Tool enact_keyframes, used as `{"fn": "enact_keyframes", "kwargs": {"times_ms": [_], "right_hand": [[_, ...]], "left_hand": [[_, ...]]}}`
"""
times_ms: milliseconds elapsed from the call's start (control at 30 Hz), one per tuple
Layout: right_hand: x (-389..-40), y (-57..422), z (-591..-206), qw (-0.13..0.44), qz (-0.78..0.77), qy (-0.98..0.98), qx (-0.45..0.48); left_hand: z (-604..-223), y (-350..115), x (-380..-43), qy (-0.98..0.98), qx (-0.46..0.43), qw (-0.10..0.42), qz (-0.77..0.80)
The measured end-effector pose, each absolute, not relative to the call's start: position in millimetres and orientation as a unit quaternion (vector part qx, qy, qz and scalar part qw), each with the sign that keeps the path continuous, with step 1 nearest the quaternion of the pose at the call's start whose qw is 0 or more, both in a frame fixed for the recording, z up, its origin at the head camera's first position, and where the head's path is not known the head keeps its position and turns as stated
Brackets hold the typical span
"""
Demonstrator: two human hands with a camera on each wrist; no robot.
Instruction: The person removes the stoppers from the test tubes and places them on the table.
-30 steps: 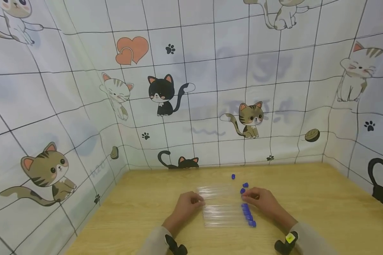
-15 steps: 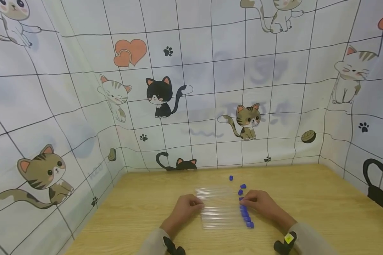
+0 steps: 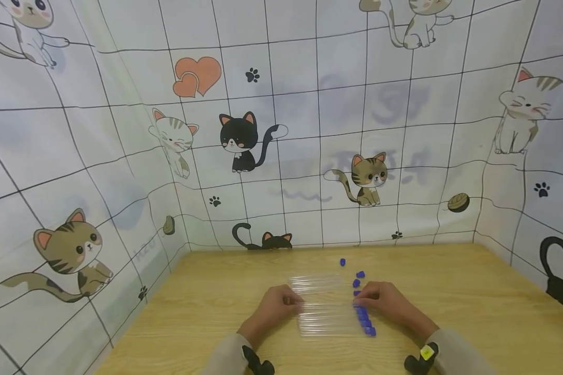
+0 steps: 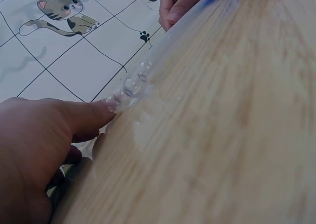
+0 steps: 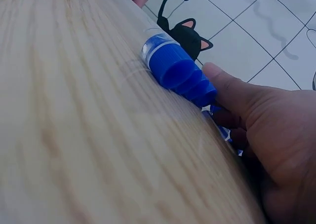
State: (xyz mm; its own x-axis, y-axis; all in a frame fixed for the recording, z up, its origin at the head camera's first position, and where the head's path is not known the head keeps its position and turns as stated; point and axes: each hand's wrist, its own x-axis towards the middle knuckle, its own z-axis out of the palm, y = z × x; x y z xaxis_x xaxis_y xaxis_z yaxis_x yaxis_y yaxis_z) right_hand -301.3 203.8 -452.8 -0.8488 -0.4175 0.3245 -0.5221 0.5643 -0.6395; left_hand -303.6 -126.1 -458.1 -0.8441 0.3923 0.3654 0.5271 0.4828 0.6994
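Note:
Several clear test tubes lie side by side on the table in a near group, with blue caps at their right ends. A second group of clear tubes lies just beyond. My left hand pinches the left end of the farthest tube in the near group; the left wrist view shows the thumb at the rounded tube ends. At the other end, my right hand pinches a blue cap, and nearer capped ends partly hide its fingertips in the right wrist view.
Beyond the right hand are a few loose blue caps, one of them farther back near the wall. The wooden table meets a cat-printed cloth at its back and sides.
My right hand has moved a little toward the near group, uncovering another blue cap beyond its fingers. My left hand stays at the tube ends with a slight shift. The view sways slightly.

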Motion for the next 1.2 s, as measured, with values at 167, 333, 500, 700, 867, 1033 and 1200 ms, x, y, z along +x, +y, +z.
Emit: {"fn": "enact_keyframes", "kwargs": {"times_ms": [167, 333, 500, 700, 867, 1033, 1200], "right_hand": [[-300, 201, -453, 0.073, 0.379, -0.883, 0.268], [-302, 201, -453, 0.069, 0.381, -0.881, 0.271], [-301, 201, -453, 0.074, 0.390, -0.875, 0.277], [-299, 197, -456, 0.111, 0.412, -0.869, 0.251], [-295, 186, -455, 0.105, 0.461, -0.859, 0.197], [-293, 183, -453, 0.078, 0.508, -0.837, 0.187], [-292, 183, -452, 0.070, 0.519, -0.832, 0.184]], "left_hand": [[-459, -126, -303, -0.858, -0.271, 0.091, -0.426], [-458, -125, -304, -0.856, -0.264, 0.101, -0.433], [-458, -125, -304, -0.847, -0.270, 0.112, -0.445], [-459, -124, -307, -0.838, -0.282, 0.147, -0.444], [-459, -126, -305, -0.831, -0.283, 0.170, -0.447], [-459, -127, -305, -0.830, -0.281, 0.175, -0.450], [-459, -126, -306, -0.826, -0.286, 0.175, -0.453]]}}
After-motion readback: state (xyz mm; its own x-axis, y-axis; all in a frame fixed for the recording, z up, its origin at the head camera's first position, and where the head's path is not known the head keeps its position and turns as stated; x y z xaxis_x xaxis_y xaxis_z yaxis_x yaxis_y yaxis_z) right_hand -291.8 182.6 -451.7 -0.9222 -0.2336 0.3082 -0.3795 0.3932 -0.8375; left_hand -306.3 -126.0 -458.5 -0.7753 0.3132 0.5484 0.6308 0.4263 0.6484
